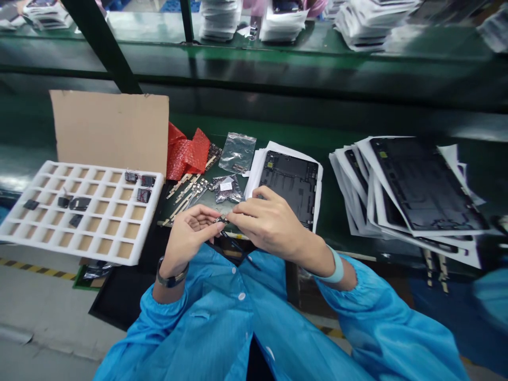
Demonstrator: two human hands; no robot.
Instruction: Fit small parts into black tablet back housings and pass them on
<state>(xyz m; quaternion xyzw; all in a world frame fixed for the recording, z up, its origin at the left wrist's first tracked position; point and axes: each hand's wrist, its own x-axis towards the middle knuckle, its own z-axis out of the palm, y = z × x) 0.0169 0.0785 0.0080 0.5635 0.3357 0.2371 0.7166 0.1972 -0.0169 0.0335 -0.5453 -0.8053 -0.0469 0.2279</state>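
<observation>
Two bare hands are held just in front of a black tablet back panel (291, 182), with a small dark electronic part (221, 219) pinched between the partly closed left hand (188, 241) and the partly closed right hand (273, 225). Left of the panel, a white foam tray (24, 231) holding dark parts in several compartments, a crumpled red anti-static bag (188, 154) and a clear zip bag (237, 152) are laid out. To the panel's right, a fanned stack of similar black panels on white sheets (416, 185) is placed.
</observation>
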